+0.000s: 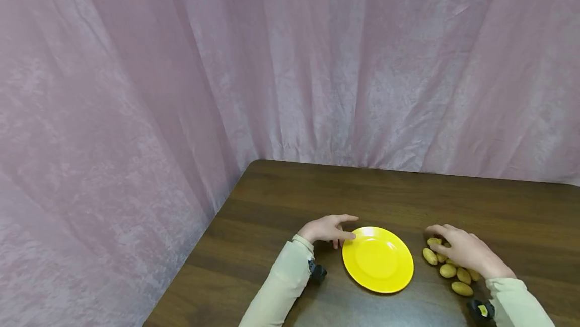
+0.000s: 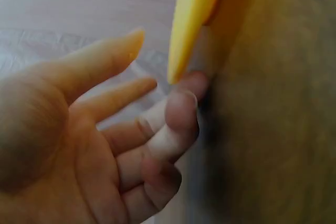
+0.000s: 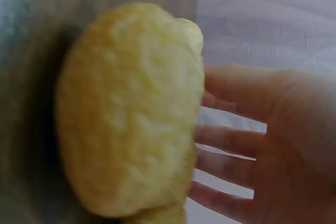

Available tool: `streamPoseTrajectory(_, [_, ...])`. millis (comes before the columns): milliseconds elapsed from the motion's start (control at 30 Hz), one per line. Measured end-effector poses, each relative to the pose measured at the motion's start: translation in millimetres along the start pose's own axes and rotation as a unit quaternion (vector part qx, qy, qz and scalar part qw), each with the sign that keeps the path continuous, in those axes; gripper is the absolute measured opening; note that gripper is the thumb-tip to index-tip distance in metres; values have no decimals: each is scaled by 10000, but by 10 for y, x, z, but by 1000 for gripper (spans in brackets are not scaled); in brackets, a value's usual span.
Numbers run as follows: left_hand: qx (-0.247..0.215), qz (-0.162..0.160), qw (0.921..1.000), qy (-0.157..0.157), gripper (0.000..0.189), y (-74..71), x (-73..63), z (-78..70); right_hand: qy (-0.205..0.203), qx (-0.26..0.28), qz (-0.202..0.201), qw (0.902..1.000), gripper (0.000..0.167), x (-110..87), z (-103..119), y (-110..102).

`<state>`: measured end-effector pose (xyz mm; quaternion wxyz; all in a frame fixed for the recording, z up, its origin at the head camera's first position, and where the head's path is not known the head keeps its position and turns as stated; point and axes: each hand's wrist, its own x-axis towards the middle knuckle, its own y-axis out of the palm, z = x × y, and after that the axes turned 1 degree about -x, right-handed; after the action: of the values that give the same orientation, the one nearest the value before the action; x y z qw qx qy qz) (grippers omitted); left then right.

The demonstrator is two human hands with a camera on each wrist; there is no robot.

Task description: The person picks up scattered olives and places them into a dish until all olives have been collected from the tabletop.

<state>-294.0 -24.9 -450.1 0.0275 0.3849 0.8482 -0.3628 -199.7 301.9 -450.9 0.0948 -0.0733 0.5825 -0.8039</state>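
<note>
A yellow plate (image 1: 378,261) lies on the table. My left hand (image 1: 330,230) is at its left rim, fingers spread and loosely bent. In the left wrist view the thumb stands apart from the plate's edge (image 2: 184,40), with fingertips close below that edge. To the right of the plate is a loose group of several small yellow-brown potatoes (image 1: 447,270). Over the far side of this group reaches my right hand (image 1: 466,249), thumb and fingers spread around the potatoes there. A near potato (image 3: 131,114) hides the right fingertips in the right wrist view.
The brown wooden table (image 1: 290,191) has a rounded far left corner. Pink curtains (image 1: 317,65) hang behind it and along its left side. A small black wrist camera (image 1: 317,271) sits under the left sleeve, another (image 1: 481,311) at the right sleeve.
</note>
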Motion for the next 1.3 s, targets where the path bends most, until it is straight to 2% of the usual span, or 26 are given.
streamPoseTrajectory(167, [8, 27, 9999, 146, 56, 77, 24, 35, 53, -97, -123, 9999, 26, -5, -4, 64])
streamPoseTrajectory(367, [-186, -101, 9998, 44, 52, 118, 28, 77, -55, -127, -426, 9990, 12, 3, -20, 110])
streamPoseTrajectory(767, [-255, -115, 9996, -27, 52, 120, 40, 70, -70, -283, -675, 9973, 12, 8, -1, 129])
streamPoseTrajectory(1033, [-274, -115, 9995, -126, 52, 128, 20, 51, -58, -174, -702, 9974, 11, -2, 41, 94])
streamPoseTrajectory(1300, [-217, -65, 9997, -76, 53, 94, 46, 50, -168, -81, -974, 9951, 10, 9, 142, 19])
